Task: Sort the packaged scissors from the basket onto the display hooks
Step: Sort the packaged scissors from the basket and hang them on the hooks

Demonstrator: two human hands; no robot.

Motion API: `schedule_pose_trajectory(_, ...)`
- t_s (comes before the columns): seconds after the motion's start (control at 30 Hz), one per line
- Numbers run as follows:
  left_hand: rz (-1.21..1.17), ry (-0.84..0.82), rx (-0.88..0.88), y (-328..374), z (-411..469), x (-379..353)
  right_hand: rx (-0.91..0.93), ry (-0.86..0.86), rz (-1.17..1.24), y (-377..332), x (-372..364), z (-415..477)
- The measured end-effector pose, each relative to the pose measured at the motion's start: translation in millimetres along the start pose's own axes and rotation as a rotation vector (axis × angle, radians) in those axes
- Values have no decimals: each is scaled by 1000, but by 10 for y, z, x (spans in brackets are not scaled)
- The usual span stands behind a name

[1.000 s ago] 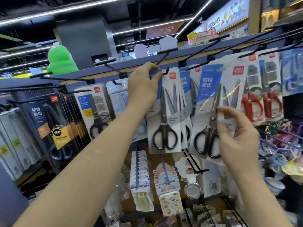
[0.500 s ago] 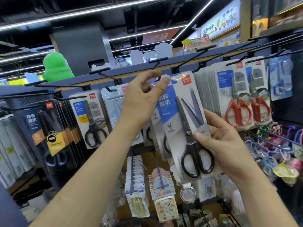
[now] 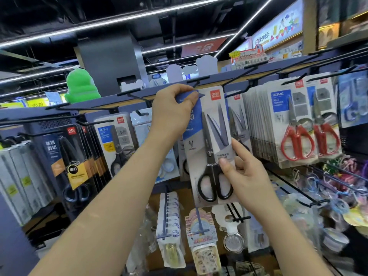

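The left hand (image 3: 171, 112) pinches the top edge of the scissors pack (image 3: 209, 148). The pack hangs tilted below and to the right of that hand, black handles lowest. The right hand (image 3: 245, 176) grips the pack's lower right edge, thumb on the front. A hook (image 3: 198, 79) juts out just above the left fingertips; whether the pack is on it cannot be told.

We see a scissors pack (image 3: 210, 144) in pale grey with a blue band and a small red logo square. Its scissors have black handles and slate-blue blades. We also note red-handled scissors (image 3: 296, 142) on white cards (each card has a blue label), a bright green plush toy (image 3: 81, 86) and a dark blue rail (image 3: 107, 100).
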State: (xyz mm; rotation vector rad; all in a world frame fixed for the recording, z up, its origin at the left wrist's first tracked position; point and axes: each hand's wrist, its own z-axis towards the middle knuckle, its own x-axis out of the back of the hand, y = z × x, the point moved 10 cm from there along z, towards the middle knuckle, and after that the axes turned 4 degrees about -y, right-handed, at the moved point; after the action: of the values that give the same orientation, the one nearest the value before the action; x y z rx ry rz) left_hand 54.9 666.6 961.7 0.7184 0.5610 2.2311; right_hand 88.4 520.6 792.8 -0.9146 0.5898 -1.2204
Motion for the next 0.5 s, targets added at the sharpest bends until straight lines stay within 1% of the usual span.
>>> schedule_pose_trajectory(0.13,53,-63,23,-63,54,-44,-34,35,-81,88,21,7)
schedule_pose_trajectory(0.2,113,-74,2,-105,65,-73,-48,51,-139,116,28,15)
schedule_pose_trajectory(0.3,301,-35,-104,-90,13,-105,-38,105,-259,122,81,42)
schedule_pose_trajectory(0.37,341,23,-132,-98,-65,-83,11,147,-368,60,116,49)
schedule_pose_trajectory(0.43,289,59,-81,-195,-192,-48,7,142,-397,85,119,84)
schedule_pose_trajectory(0.5,206,13,64,-438,-408,-82,-61,55,-284,229,46,143)
